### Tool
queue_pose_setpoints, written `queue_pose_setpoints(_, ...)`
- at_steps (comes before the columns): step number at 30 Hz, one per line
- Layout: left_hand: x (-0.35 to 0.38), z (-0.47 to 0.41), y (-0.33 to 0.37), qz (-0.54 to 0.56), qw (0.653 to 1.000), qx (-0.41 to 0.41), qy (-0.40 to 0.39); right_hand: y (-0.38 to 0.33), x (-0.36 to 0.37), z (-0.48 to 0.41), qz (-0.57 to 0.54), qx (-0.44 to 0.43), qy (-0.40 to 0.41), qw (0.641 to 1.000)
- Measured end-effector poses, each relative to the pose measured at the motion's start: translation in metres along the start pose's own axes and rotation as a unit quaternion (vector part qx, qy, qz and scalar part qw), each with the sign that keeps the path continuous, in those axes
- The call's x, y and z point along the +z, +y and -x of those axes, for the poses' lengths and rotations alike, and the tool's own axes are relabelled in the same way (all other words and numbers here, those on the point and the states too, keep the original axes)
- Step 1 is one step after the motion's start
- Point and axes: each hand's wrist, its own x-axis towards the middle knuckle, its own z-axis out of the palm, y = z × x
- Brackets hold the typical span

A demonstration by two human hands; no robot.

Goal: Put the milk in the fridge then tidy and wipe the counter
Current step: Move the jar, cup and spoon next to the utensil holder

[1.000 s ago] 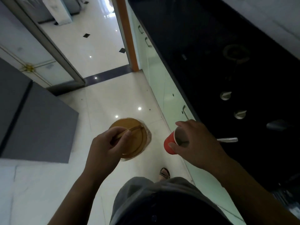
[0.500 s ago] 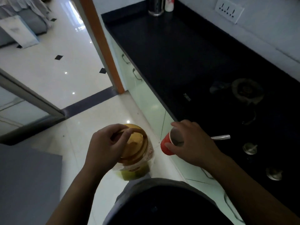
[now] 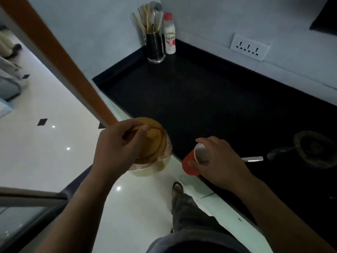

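Still holding jar (image 3: 155,141) in left grip (image 3: 116,148), red cup (image 3: 189,166) in right grip (image 3: 218,165). Brought from over floor (image 3: 45,161) to counter (image 3: 200,106) edge, mid-frame. Utensil holder (image 3: 154,46) now visible above.

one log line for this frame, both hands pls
left hand: grips handle of amber-lidded clear jar, beside black counter | right hand: holds red paper cup at counter edge | white red-capped bottle: upright, back corner

A steel holder (image 3: 155,46) of chopsticks (image 3: 145,21) stands in the far corner of the dark worktop (image 3: 200,99). A white triple socket (image 3: 249,46) is set in the wall (image 3: 102,33) behind. A burner (image 3: 313,148) sits at the right end. Left of the worktop, an orange door frame (image 3: 60,59) rises from a glossy white floor (image 3: 45,152).
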Motion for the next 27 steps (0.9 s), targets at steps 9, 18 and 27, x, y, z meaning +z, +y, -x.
queue_pose_setpoints(9, 0.013, -0.165, -0.031, -0.009, 0.996, 0.019, -0.085, 0.007, -0.015, -0.148, -0.005, 0.043, 0.025, 0.999)
queue_pose_setpoints(18, 0.041, -0.298, -0.039, 0.014, 0.979, 0.067, -0.190, 0.008, -0.048, -0.244, 0.052, 0.083, 0.053, 0.994)
queue_pose_setpoints(27, 0.067, -0.440, -0.057, 0.042, 0.948, 0.143, -0.280, -0.007, -0.067, -0.323, 0.099, 0.187, 0.094, 0.973)
